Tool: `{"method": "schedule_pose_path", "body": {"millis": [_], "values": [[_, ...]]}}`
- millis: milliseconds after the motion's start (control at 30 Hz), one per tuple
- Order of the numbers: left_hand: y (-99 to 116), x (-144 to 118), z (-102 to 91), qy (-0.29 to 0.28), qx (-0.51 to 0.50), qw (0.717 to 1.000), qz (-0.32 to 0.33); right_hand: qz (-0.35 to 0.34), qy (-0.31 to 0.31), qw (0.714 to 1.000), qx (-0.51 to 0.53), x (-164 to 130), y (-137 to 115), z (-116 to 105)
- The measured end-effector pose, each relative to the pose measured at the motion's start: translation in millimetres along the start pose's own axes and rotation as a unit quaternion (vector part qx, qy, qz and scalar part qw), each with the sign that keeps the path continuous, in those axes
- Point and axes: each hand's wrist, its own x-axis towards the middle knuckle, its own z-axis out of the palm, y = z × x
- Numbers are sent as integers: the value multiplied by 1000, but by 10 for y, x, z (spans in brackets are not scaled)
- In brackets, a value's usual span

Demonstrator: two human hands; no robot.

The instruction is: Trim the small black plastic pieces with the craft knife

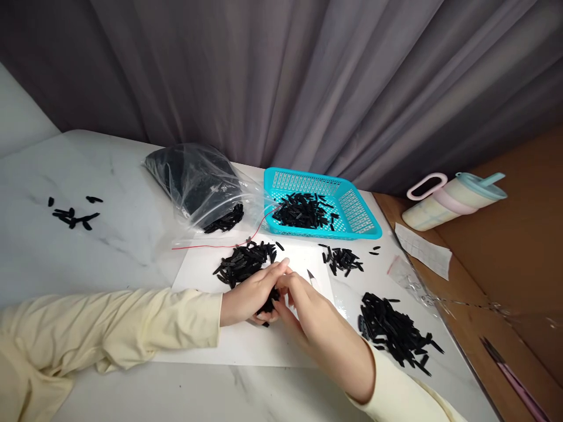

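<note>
Black plastic strips (244,263) were heaped on a white sheet (246,343) near the middle of the worktop (109,193), with the near end of the heap lying under the fingers of both hands. The left hand (250,296) was laid flat on the sheet from the left edge side, its grip curled shut on a few strips at the heap's near end. The right hand (308,313) was brought in from the near right corner, fingertips meeting those of the left; whether its grip was closed on a strip could not be told. The remainder of the heap extended away from both grips toward the far edge, its strips aligned mostly slantwise, far-right to near-left. The left hand was the nearer to the heap. A small blade-like tool (311,276) lay just beside the right hand. A turquoise basket (360,225) holding further strips was positioned beyond, near the far right.
</note>
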Motion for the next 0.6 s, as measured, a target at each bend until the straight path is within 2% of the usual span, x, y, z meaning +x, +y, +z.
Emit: {"method": "schedule_pose_path", "body": {"millis": [100, 200, 333, 400, 467, 600], "values": [[22, 2, -4, -15, 3, 1000, -19, 29, -47, 998, 0, 32, 1, -15], [32, 12, -15, -24, 2, 999, -20, 32, -55, 998, 28, 28, 41, -12], [47, 14, -16, -24, 16, 999, -30, 17, -1, 995, 94, -32, 128, -51], [60, 8, -12, -20, 24, 999, -33, 41, 36, 989, 141, -81, 158, -85], [68, 3, -12, -18, 23, 999, -31, 98, 70, 962, 245, -133, 181, -97], [53, 3, -21, -39, 48, 998, -20, 223, 134, 840, 477, -211, 248, -13]]}}
